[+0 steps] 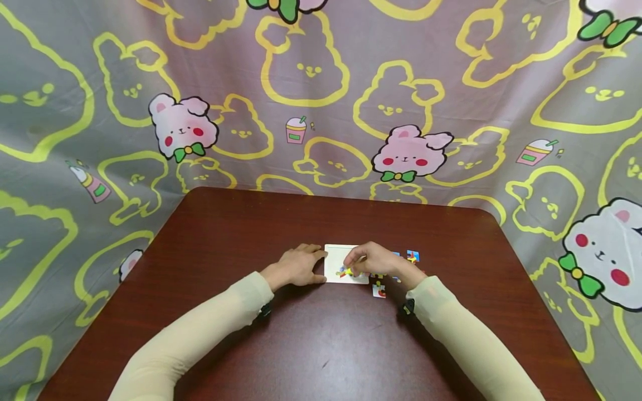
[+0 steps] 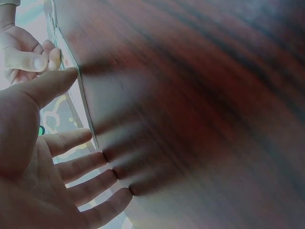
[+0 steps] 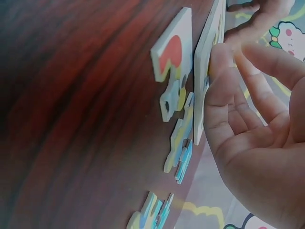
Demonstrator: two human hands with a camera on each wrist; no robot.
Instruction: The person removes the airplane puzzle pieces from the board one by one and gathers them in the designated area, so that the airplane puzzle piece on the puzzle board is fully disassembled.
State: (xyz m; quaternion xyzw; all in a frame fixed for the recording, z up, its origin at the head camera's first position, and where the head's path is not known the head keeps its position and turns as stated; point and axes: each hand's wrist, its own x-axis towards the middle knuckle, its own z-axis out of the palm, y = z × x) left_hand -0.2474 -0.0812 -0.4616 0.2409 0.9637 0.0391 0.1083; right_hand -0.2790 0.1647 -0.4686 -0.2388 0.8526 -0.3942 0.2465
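Observation:
A pale puzzle board [image 1: 333, 257] lies on the dark wooden table, with a brightly coloured puzzle piece [image 1: 343, 273] low on its face. My left hand [image 1: 299, 265] is at the board's left edge, fingers and thumb extended; in the left wrist view those fingertips [image 2: 97, 157] reach down to the table beside it. Over the board, my right hand [image 1: 373, 259] bends its index finger and thumb down and pinches the coloured piece. In the right wrist view the right hand [image 3: 257, 124] hides most of the board's face and the pinched piece.
Loose puzzle pieces lie right of the board, partly under my right forearm. One piece [image 1: 378, 290] is nearer me and another [image 1: 413, 256] farther right. Seen edge-on, a piece with a red patch [image 3: 174, 50] stands out. A patterned curtain [image 1: 311, 161] hangs behind the table [image 1: 241, 234].

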